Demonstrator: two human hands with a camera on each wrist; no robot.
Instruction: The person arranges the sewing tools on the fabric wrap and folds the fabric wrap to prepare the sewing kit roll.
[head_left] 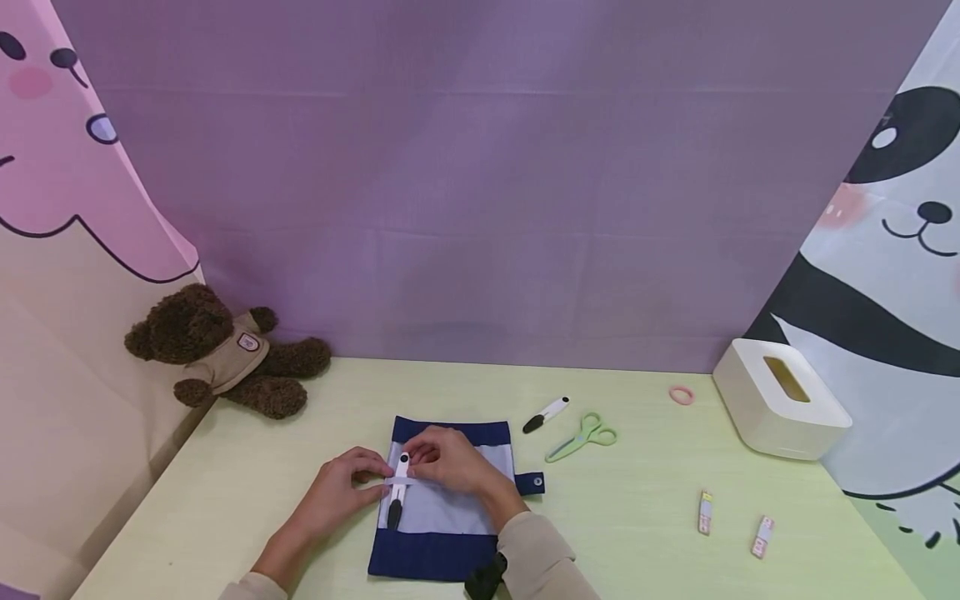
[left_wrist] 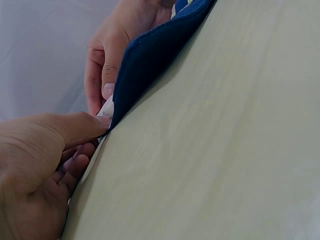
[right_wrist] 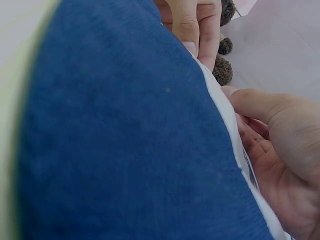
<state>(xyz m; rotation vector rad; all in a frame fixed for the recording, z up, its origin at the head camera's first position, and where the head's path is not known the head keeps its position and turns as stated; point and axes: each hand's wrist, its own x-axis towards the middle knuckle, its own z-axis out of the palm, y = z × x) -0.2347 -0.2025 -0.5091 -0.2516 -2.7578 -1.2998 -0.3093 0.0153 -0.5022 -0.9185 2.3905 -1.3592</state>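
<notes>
A navy-edged cloth roll-up case (head_left: pixel 450 557) with a pale lining lies spread out between the hands. On its left part, a slim white tool (head_left: pixel 398 492) with a black end lies lengthwise under a narrow pale strap (head_left: pixel 408 481). My left hand (head_left: pixel 341 492) pinches the strap at the case's left edge, thumb toward the front. From the right, my right hand (head_left: pixel 450 462) reaches over the lining, thumb and fingers gripping near the tool's upper end. In the right wrist view the raised navy cloth (right_wrist: pixel 125 125) hides what the right fingertips hold.
Behind the case to the right lie another white-and-black tool (head_left: pixel 546 415) and green scissors (head_left: pixel 585 437). Farther right are a pink ring (head_left: pixel 682 395), two small printed sticks (head_left: pixel 705 512) and a white tissue box (head_left: pixel 783 408). A brown teddy bear (head_left: pixel 225 350) leans at the back left.
</notes>
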